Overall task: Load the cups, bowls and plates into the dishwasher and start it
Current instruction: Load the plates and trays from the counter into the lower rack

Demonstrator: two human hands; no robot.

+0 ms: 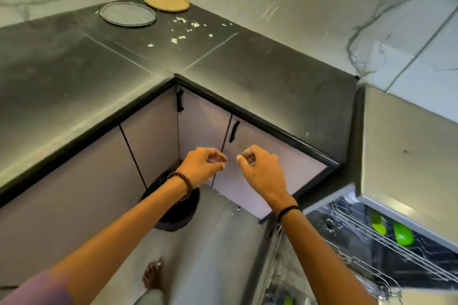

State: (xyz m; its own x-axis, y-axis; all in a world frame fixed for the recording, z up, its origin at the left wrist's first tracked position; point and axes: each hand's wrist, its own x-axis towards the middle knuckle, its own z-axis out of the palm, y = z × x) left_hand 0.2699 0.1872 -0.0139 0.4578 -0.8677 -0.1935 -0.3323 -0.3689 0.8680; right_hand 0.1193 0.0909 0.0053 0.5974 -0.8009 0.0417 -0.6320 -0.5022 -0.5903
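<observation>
1. The left hand (200,166) has its fingers curled in, thumb meeting the fingertips, and nothing shows between them.
2. The right hand (260,168), just beside it and not touching it, is curled the same way, also without anything visible in its grasp.
3. Both hands hang below the inner corner of the black L-shaped stone countertop (247,77), in front of the pale lilac cabinet doors (292,168).
4. The grey metal dishwasher (401,156) stands at the countertop's right end, open, its silver wire rack (386,250) holding two bright green plastic pieces (402,233).
5. On the countertop's far corner lie a flat round grey disc (127,13) and a flat round tan disc (166,1); whether they are plates or mats cannot be told.
6. Small white scraps (183,30) are scattered on the countertop near the discs.
7. A round black bin (177,210) sits on the floor beneath the countertop's inner corner.
</observation>
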